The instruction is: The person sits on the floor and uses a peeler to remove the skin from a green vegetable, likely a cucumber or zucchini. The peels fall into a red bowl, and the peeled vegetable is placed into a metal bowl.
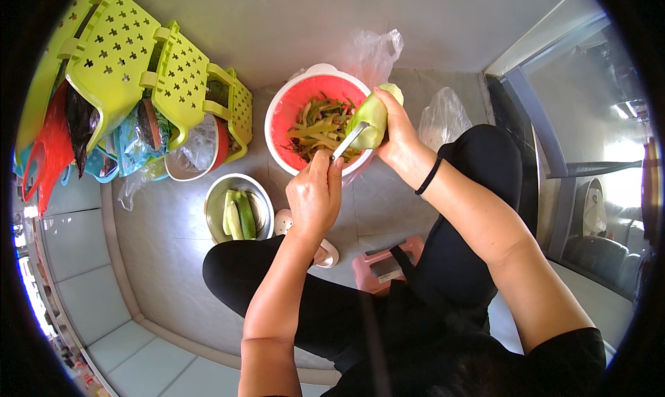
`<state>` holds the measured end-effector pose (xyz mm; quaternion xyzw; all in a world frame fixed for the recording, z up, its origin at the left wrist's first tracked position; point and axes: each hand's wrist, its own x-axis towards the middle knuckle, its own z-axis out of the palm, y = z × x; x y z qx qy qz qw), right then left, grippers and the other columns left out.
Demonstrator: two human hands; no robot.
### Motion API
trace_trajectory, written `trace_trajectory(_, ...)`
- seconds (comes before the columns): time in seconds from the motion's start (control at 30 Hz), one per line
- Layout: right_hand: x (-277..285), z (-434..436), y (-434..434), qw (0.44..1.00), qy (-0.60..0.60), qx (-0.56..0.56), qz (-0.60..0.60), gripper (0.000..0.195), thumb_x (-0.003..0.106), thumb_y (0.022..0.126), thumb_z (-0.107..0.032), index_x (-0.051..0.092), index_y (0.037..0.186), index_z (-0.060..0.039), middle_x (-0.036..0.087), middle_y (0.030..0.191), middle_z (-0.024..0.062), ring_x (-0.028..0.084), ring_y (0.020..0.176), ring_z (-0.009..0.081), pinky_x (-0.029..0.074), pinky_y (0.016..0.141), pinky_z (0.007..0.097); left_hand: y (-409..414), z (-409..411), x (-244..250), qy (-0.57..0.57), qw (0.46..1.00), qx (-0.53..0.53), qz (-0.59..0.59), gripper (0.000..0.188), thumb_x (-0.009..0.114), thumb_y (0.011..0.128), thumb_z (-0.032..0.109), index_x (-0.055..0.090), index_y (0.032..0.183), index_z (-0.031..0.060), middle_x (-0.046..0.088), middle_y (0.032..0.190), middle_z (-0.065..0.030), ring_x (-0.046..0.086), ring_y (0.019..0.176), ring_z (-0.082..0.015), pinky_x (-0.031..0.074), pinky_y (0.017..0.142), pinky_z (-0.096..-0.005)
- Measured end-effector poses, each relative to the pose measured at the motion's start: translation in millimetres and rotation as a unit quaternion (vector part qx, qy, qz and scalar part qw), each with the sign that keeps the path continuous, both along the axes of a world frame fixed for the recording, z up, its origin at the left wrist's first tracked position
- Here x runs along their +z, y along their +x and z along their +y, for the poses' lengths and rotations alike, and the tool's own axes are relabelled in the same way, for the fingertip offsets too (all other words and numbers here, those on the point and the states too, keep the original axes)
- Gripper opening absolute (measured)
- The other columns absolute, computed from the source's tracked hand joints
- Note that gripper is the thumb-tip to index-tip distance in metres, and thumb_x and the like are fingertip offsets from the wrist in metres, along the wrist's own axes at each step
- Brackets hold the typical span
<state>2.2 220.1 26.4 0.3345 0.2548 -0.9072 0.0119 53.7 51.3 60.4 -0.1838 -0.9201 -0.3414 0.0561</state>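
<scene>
My left hand (315,194) grips a metal peeler (349,140), its head against the lower side of a pale green gourd-like vegetable (370,119). My right hand (397,119) holds that vegetable from the right, fingers wrapped over its far end. Most of the skin I can see on it looks peeled. Beneath both hands stands a round white tub (275,93) with a red inside. Green and yellowish peel strips (319,127) lie heaped in it. Left of my left hand, a steel bowl (213,210) holds peeled, pale vegetables and a dark green one (245,215), like zucchini or cucumber.
Lime-green stacked plastic baskets (117,43) with bags and goods stand at the left. Clear plastic bags (379,54) lie behind the tub and near my right knee. A pink plastic object (369,272) sits between my legs. A glass-panelled door or cabinet (576,101) stands right.
</scene>
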Motion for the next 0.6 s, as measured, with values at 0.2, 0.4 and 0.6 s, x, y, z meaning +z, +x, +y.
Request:
trace_trajectory(0.2,-8.0,-2.2,-2.4,1.000,0.021,0.019,-0.009,0.037,0.059,0.085,-0.030,0.050,0.112,-0.0066,0.057,0.100,0.0098,0.059,0.091,0.0225,0.050,0.084,0.0384,-1.0,2.2,-0.6,-0.068,0.995,0.011,0.075,0.018,0.060,0.087,0.020,0.050,0.080,0.0065,0.055,0.064,-0.0116,0.056,0.057,-0.0334,0.043,0.050,-0.0429)
trace_trajectory(0.4,-4.8,-4.1,0.5,0.999,0.014,0.003,-0.031,0.030,0.058,0.085,-0.028,0.052,0.105,-0.0076,0.059,0.092,0.0070,0.059,0.084,0.0201,0.051,0.080,0.0373,-6.3,-4.4,7.8,-0.021,0.990,-0.021,0.141,0.014,0.059,0.088,0.016,0.054,0.085,0.0034,0.053,0.061,-0.0155,0.054,0.054,-0.0357,0.043,0.051,-0.0412)
trace_trajectory(0.6,2.7,-6.1,2.5,0.999,0.007,-0.005,-0.032,0.029,0.058,0.085,-0.028,0.052,0.105,-0.0080,0.059,0.092,0.0068,0.060,0.085,0.0203,0.051,0.081,0.0375,-11.9,-15.7,5.5,0.400,0.811,-0.027,-0.425,0.044,0.033,0.102,0.036,0.053,0.085,0.0004,0.035,0.054,0.0012,0.033,0.046,-0.0080,0.030,0.043,-0.0232)
